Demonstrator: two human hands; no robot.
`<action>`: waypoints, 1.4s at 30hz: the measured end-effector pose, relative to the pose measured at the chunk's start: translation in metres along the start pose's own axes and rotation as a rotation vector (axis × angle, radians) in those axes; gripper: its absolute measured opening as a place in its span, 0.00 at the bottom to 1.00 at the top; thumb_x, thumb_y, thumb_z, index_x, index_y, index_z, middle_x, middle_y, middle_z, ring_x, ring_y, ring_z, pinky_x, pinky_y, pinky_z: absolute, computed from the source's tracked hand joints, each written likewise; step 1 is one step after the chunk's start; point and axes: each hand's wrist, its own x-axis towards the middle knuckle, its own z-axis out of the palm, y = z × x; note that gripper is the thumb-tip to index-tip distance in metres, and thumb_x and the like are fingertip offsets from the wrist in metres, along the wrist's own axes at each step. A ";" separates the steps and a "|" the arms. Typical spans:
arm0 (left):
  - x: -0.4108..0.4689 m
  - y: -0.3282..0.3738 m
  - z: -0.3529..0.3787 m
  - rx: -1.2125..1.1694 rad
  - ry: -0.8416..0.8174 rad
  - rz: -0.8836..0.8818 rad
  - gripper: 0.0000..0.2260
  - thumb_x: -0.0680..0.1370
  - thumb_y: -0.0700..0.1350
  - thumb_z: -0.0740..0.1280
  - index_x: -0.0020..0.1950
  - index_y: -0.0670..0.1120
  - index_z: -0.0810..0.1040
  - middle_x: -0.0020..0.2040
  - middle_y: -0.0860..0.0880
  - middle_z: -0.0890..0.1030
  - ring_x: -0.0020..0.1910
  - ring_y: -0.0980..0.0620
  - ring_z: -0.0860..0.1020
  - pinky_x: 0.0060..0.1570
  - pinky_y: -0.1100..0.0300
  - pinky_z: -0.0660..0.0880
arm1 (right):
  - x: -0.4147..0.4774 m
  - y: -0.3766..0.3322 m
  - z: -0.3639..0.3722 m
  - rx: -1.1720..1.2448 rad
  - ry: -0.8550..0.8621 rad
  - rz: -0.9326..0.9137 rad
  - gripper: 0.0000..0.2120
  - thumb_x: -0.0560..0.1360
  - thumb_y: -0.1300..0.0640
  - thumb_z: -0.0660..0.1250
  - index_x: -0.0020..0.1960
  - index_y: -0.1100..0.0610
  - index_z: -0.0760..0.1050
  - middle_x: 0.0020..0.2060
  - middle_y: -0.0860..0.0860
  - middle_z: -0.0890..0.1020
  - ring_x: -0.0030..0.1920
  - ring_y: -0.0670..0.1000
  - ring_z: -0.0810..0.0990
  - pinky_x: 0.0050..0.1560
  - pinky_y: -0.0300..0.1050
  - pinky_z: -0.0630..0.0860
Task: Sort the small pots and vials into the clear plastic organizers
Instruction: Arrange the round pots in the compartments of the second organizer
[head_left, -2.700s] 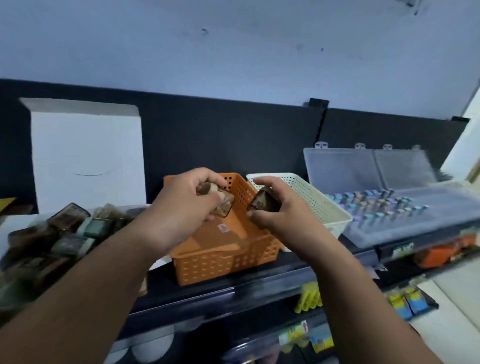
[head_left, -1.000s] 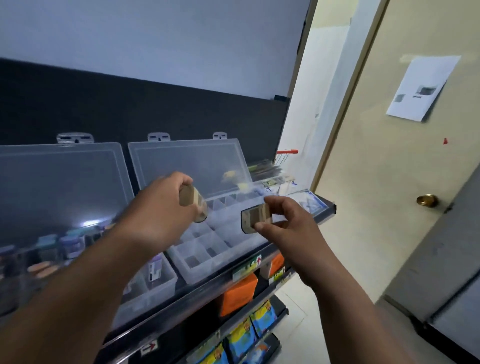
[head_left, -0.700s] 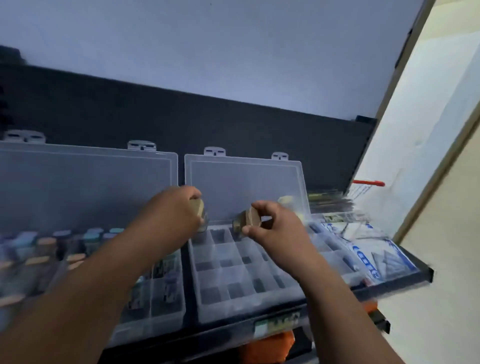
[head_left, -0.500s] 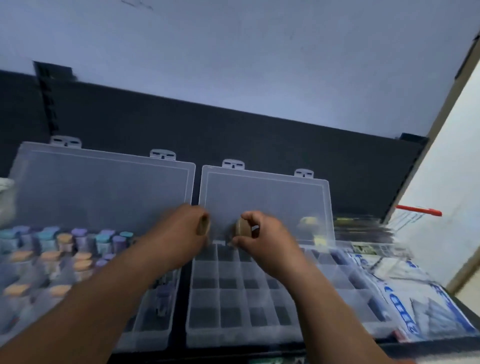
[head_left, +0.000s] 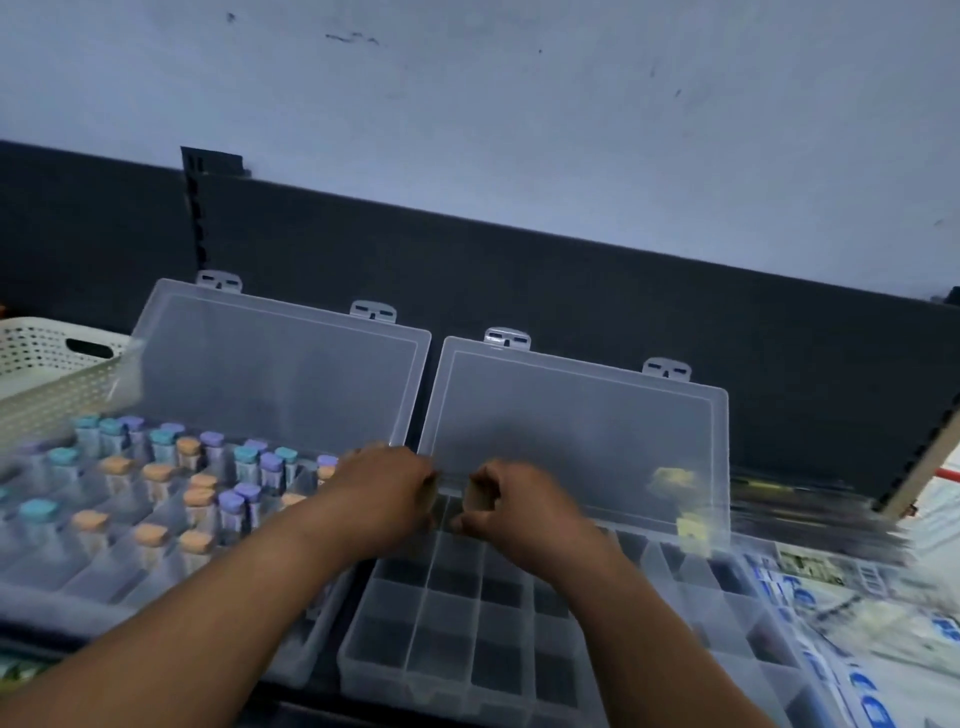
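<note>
Pastel-capped vials (head_left: 156, 483) in left organizer (head_left: 280, 384)

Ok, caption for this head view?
Left hand and right hand hold small pots at the back cells of an open clear organizer.

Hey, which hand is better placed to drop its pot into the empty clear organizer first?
Probably the right hand: its small tan pot sits over the back-row cells of the empty clear plastic organizer; the left hand is at that organizer's left edge.

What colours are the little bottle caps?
The caps are teal, purple and orange; the head view shows them.
</note>
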 end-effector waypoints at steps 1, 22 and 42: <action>0.000 0.000 0.000 0.005 -0.017 -0.012 0.09 0.75 0.52 0.65 0.52 0.52 0.76 0.56 0.46 0.79 0.56 0.44 0.74 0.53 0.53 0.69 | 0.001 0.002 0.002 -0.014 -0.007 0.000 0.17 0.71 0.47 0.73 0.57 0.50 0.75 0.51 0.49 0.78 0.49 0.49 0.77 0.52 0.46 0.76; -0.074 -0.063 -0.043 0.097 0.244 -0.132 0.32 0.76 0.63 0.61 0.77 0.52 0.57 0.77 0.48 0.57 0.76 0.47 0.55 0.72 0.52 0.55 | 0.001 -0.079 0.021 -0.279 0.175 -0.193 0.31 0.76 0.38 0.63 0.74 0.51 0.62 0.73 0.54 0.64 0.73 0.57 0.62 0.72 0.54 0.62; -0.370 -0.365 -0.127 0.218 0.253 -0.550 0.37 0.76 0.66 0.58 0.78 0.53 0.46 0.79 0.48 0.48 0.78 0.47 0.46 0.74 0.47 0.49 | -0.047 -0.436 0.215 -0.264 0.058 -0.583 0.35 0.77 0.38 0.59 0.78 0.47 0.49 0.79 0.49 0.49 0.78 0.54 0.46 0.76 0.56 0.48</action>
